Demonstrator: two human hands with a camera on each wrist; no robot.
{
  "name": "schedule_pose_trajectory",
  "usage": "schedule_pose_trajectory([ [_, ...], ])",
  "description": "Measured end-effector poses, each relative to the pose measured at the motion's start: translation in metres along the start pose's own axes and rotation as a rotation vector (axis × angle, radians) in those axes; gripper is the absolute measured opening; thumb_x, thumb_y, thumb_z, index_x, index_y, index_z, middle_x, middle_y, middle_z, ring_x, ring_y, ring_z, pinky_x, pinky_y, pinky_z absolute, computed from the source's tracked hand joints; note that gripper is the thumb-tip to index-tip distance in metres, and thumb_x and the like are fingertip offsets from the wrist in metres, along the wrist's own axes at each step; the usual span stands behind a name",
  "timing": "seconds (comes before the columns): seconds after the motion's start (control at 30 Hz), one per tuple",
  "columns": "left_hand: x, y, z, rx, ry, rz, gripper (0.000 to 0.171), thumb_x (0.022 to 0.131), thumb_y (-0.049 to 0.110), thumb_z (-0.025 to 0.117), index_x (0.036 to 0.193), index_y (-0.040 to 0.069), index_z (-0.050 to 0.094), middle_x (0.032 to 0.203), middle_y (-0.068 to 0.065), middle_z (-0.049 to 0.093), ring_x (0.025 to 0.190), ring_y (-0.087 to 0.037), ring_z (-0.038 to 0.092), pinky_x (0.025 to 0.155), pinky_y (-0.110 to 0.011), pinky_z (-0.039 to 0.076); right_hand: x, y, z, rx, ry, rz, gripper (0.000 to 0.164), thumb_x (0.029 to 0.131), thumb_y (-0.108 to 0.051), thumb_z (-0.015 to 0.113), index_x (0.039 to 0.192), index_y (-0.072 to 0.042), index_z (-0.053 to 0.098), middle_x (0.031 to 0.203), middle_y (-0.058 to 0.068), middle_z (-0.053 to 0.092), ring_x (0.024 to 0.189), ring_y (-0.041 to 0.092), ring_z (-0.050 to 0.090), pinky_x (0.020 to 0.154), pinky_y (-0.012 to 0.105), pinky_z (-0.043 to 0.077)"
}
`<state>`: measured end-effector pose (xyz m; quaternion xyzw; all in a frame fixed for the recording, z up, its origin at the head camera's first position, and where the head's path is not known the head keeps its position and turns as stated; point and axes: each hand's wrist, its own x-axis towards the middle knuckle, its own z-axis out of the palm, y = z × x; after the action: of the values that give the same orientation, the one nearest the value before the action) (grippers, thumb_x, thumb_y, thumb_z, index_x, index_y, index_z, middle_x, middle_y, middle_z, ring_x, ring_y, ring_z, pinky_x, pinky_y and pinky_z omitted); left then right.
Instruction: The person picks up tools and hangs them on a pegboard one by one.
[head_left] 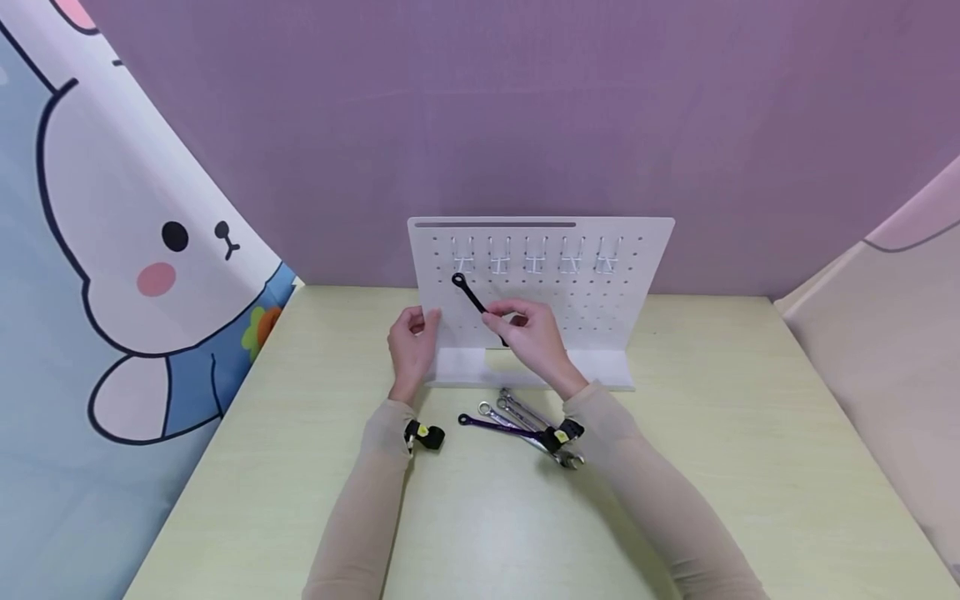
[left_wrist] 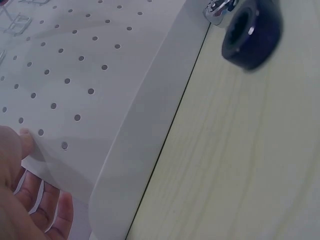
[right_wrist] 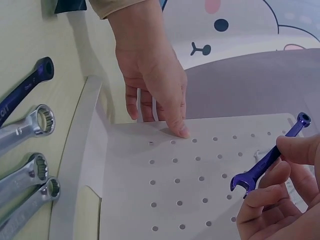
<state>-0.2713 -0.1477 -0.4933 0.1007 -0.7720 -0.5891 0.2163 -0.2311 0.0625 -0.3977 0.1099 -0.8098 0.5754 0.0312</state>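
A person's right hand (head_left: 531, 335) pinches a dark wrench (head_left: 471, 295) between thumb and fingers, holding it tilted in front of a white pegboard (head_left: 592, 321) — its ring end up near the leftmost of five wire hooks (head_left: 534, 260). The left hand (head_left: 412, 348) grips the board's left edge, thumb on the face, fingers behind. On the desk (head_left: 750, 433), before the board, lie silver wrenches (right_wrist: 20, 135) and another dark one — overlapping in a pile.
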Motion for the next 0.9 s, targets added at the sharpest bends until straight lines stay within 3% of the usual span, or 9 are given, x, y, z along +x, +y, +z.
schedule_pose_trajectory([
  [0.4,-0.001,0.0008,-0.0009,0.002,-0.002,0.002,0.032,0.101,0.027,0.074,0.115,-0.001,0.072,0.108,-0.023,0.076,0.101,-0.035,0.071,0.093,-0.04,0.054,0.0039,-0.0031,0.0015,0.012,-0.003,-0.01,0.023,0.097,-0.02,0.078,0.115,-0.006,0.081,0.11,0.013,0.08,0.065,0.007,0.057,0.058,0.021,0.042],
  [0.9,-0.0022,0.0008,-0.0014,-0.001,-0.007,0.001,0.032,0.101,0.027,0.073,0.117,-0.002,0.072,0.108,-0.024,0.076,0.102,-0.036,0.071,0.092,-0.04,0.054,0.0081,-0.0016,0.0018,0.012,-0.032,0.032,0.025,0.099,-0.022,0.076,0.117,-0.006,0.079,0.116,0.012,0.079,0.079,0.01,0.064,0.066,0.02,0.049],
])
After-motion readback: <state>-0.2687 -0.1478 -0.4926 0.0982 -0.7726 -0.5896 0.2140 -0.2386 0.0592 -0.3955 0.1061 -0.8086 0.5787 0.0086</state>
